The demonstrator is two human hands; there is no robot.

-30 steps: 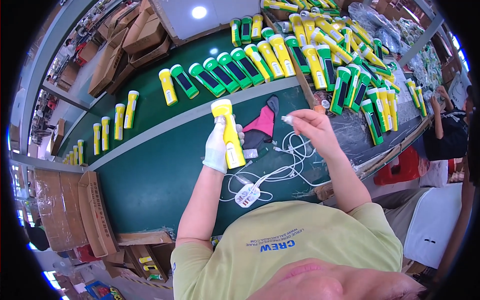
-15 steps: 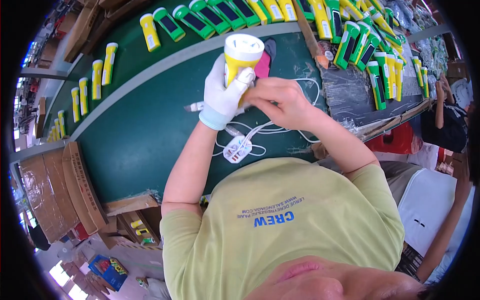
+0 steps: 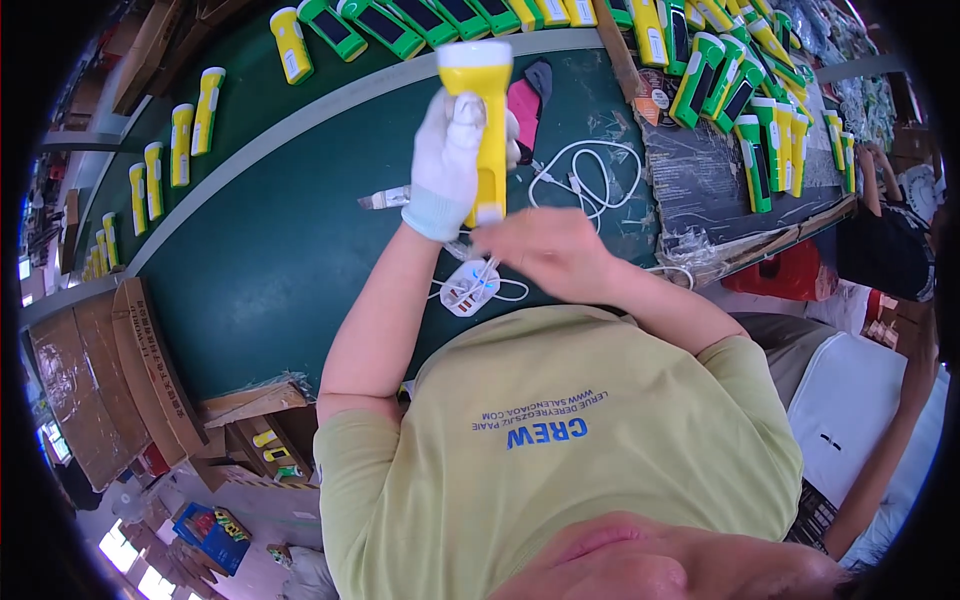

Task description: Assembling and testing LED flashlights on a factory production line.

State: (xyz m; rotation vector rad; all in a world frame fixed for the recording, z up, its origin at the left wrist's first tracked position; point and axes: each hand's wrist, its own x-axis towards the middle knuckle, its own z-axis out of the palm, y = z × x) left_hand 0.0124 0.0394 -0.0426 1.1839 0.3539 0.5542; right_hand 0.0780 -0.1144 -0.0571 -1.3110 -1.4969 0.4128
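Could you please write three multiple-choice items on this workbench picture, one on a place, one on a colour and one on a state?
1. Where does the white multi-socket adapter lie?
A. on the green tabletop under the hands
B. on the cardboard at far left
C. among the stacked torches at upper right

2. What colour is the torch in the left hand?
A. green
B. yellow with a white head
C. pink

3. How is the left hand covered?
A. bare
B. in a black glove
C. in a white glove

Answers: 1 A, the adapter sits on the green surface just below the right hand. 2 B, its body is yellow and its head end white. 3 C, a white glove covers the hand down to the wrist, while the right hand is bare.
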